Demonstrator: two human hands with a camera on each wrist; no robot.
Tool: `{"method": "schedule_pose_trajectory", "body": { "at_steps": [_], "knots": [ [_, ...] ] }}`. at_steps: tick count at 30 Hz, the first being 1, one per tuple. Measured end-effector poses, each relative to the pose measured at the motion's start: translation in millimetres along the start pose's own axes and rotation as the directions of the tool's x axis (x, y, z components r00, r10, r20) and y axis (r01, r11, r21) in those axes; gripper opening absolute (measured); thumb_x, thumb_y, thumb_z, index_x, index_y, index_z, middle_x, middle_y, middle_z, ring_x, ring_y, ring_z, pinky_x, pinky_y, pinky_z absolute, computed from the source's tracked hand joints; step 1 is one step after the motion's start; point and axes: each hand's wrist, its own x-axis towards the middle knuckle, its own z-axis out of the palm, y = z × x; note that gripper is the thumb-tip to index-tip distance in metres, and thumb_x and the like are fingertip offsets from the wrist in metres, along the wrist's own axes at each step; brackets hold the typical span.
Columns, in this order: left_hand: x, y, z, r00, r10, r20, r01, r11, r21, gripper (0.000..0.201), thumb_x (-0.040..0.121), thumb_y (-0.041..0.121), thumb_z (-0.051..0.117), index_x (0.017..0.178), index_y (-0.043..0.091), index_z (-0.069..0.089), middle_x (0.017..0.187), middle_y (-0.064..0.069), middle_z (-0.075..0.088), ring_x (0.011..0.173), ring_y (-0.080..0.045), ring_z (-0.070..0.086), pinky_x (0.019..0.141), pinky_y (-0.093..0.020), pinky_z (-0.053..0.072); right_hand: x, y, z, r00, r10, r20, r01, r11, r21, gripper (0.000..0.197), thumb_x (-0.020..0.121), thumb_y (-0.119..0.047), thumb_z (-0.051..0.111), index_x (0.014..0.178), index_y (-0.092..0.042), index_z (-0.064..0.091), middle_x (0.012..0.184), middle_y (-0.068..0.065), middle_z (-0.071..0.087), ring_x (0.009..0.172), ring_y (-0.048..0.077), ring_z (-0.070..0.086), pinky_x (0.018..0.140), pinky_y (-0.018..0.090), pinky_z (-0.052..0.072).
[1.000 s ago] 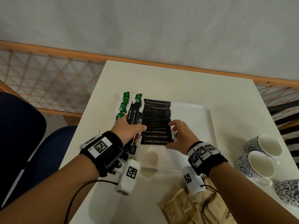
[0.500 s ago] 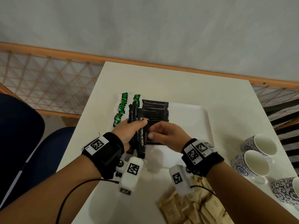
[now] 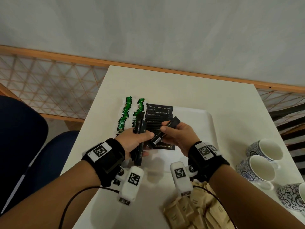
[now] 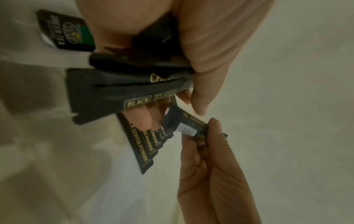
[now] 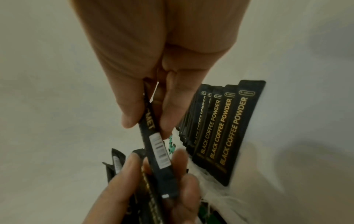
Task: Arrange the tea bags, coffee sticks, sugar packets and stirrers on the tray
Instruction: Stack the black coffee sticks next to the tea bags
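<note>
My left hand (image 3: 140,138) grips a bundle of black coffee sticks (image 3: 140,129) above the tray's left side; the same bundle (image 4: 122,89) fills the left wrist view. My right hand (image 3: 175,133) pinches a single black coffee stick (image 3: 166,131) between thumb and fingers, its barcode end near the left hand; this stick (image 5: 153,145) runs down the right wrist view. A row of black coffee sticks (image 3: 159,119) lies on the white tray (image 3: 198,126). Green-and-white tea bags (image 3: 127,113) lie in two columns left of that row.
Brown paper packets (image 3: 194,214) lie in a heap at the table's near edge. Three blue-patterned cups (image 3: 262,152) stand at the right. A blue chair (image 3: 33,146) is at the left, a wooden lattice rail (image 3: 49,80) behind the white table (image 3: 181,88).
My right hand left the laid row, came to the left hand's bundle and drew one stick out of it. Both hands have risen slightly above the tray.
</note>
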Motion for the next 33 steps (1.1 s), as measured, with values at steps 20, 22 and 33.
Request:
{"method": "schedule_pose_trajectory", "body": {
  "at_steps": [20,22,33],
  "knots": [
    [6.9,6.6,-6.7,0.977,0.151,-0.148,-0.153,0.988,0.003,0.028,0.080,-0.012,0.065,0.085,0.011,0.051,0.069,-0.013,0.060,0.059,-0.022,0.061,0.052,-0.030,0.051,-1.5,5.0,-26.4,1.000,0.004,0.028,0.003,0.974,-0.228,0.022,0.086,0.004,0.062,0.104,-0.005,0.069,0.070,0.005,0.065,0.058,0.010,0.061,0.063,0.021,0.055],
    [8.6,4.8,-6.0,0.974,0.162,-0.156,-0.160,0.987,0.025,0.027,0.079,-0.012,0.066,0.084,0.011,0.052,0.069,-0.012,0.061,0.060,-0.023,0.061,0.055,-0.032,0.051,-0.7,6.7,-24.8,0.999,-0.016,0.036,0.028,0.938,-0.347,0.020,0.085,0.001,0.065,0.098,-0.013,0.072,0.076,0.005,0.068,0.065,0.010,0.060,0.068,0.019,0.054],
    [9.5,1.6,-2.4,0.973,0.197,-0.121,-0.197,0.980,0.010,0.025,0.076,-0.002,0.074,0.082,0.012,0.054,0.075,-0.011,0.066,0.063,-0.019,0.063,0.051,-0.028,0.049,1.8,5.6,-10.2,0.999,-0.028,0.033,0.039,0.912,-0.409,0.005,0.084,-0.008,0.069,0.089,-0.008,0.067,0.073,0.003,0.070,0.060,0.015,0.058,0.056,0.026,0.046]
  ]
}}
